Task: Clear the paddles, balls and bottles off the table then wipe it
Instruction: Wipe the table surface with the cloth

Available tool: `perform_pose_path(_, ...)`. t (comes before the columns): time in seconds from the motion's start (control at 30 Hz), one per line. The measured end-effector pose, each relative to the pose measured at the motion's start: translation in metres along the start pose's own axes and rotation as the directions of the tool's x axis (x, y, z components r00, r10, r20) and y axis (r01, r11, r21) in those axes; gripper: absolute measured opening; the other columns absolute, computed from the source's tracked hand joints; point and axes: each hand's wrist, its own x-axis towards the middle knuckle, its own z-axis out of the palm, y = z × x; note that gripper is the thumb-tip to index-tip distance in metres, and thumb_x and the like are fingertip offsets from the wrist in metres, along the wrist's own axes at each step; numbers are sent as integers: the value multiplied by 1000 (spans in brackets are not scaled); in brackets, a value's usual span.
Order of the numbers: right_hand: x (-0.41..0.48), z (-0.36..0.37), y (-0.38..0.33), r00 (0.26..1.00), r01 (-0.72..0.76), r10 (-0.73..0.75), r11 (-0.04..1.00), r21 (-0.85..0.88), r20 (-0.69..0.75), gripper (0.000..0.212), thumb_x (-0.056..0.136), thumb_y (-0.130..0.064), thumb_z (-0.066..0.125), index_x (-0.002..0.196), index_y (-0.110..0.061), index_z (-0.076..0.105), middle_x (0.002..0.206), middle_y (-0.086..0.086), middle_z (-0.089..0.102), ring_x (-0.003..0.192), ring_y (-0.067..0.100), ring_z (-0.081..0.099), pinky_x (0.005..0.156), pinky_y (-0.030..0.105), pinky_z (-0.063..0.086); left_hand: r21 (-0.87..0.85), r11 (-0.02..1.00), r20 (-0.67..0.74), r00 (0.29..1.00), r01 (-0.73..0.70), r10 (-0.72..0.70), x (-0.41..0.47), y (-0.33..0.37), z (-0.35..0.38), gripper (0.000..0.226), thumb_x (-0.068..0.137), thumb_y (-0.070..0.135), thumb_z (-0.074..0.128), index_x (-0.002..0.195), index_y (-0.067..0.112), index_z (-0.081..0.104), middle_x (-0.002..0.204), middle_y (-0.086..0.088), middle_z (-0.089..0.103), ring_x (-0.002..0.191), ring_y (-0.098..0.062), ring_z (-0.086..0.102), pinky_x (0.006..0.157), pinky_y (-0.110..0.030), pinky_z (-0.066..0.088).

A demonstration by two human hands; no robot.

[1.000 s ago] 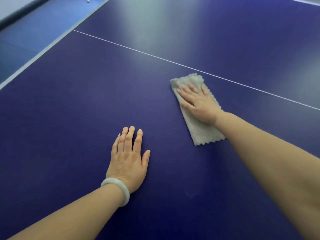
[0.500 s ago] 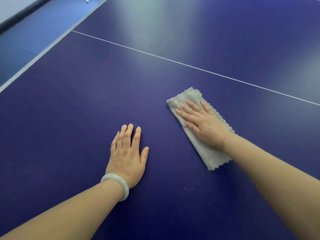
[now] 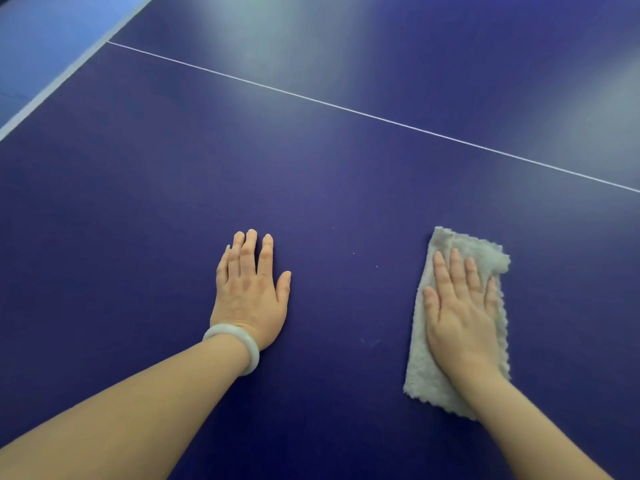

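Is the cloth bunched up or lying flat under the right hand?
Flat. The cloth lies as a long strip on the table, the right hand pressing it with straight fingers. Whether doubled over, cannot tell.

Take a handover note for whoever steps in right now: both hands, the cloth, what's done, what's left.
Left hand: flat on the table, fingers straight, holding nothing.
Right hand: flat, fingers straight, pressing the grey cloth onto the table, to the right of the left hand.
Done: no paddles, balls or bottles show in this view.
Left: finish wiping; how much of the surface is already wiped cannot be told.
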Motion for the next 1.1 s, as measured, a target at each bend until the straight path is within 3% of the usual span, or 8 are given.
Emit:
perform_pose_path(0.1,5,13,-37,995,-98,98,995,-6,-5,59,101,-45,3,157,-29,-7,165,-7,-10,152,16,-13,122,47,-11,1,1000,-6,1000,-6,6,0,0,0,67,99,49,17,157,16,9,164,-8,4,152,-24,-5,123,-40,-2)
perform_pose_path(0.27,34,9,-49,996,-81,81,997,7,34,57,104,-44,7,157,-30,-7,165,-8,-11,151,14,-14,122,47,-9,-17,1000,-5,1000,-14,14,0,0,1,67,101,49,18,157,16,9,164,-9,3,152,-25,-5,124,-41,0)
perform_pose_path(0.43,-56,15,-34,969,-249,249,968,17,0,62,99,-46,1,157,-26,-3,166,-4,-8,152,17,-10,123,49,-1,-6,1000,-7,1000,-26,26,-1,-1,1,67,101,49,16,157,14,7,164,-11,4,152,-27,-4,124,-43,1)
perform_pose_path(0.57,-87,27,-75,968,-250,249,968,-26,-37,64,100,-45,8,157,-17,10,165,7,7,153,26,4,121,56,8,6,999,-8,999,-33,33,-1,0,0,67,101,48,13,157,12,5,164,-12,4,152,-29,-3,124,-45,2)
perform_pose_path(0.83,-15,29,-135,962,-262,263,965,29,-70,62,102,-45,14,159,-22,3,166,1,-3,153,23,-7,122,52,-6,-63,994,20,996,-83,85,-1,-5,-4,67,103,48,17,157,13,1,164,-13,-2,151,-28,-9,123,-43,-4)
perform_pose_path(0.97,-15,31,-134,961,-265,265,964,19,-81,61,102,-46,12,159,-23,3,166,0,-2,153,22,-6,122,51,-8,-280,941,2,980,-191,199,0,-26,-11,63,104,41,30,157,15,9,164,-9,0,152,-24,-8,122,-36,-5)
perform_pose_path(1.03,-14,31,-133,960,-268,269,963,28,-77,62,102,-46,12,159,-24,3,166,-1,-3,153,21,-7,122,50,-8,-235,943,-113,970,-237,216,1,-50,-12,60,104,37,36,155,10,21,163,-12,13,152,-28,6,123,-40,4)
perform_pose_path(1.1,-15,32,-133,959,-267,269,963,28,-94,63,100,-48,7,159,-24,4,166,-1,-1,153,21,-6,122,49,-10,-132,976,-169,974,-173,150,6,-81,-11,61,102,38,37,153,5,28,160,-17,21,150,-32,14,123,-44,12)
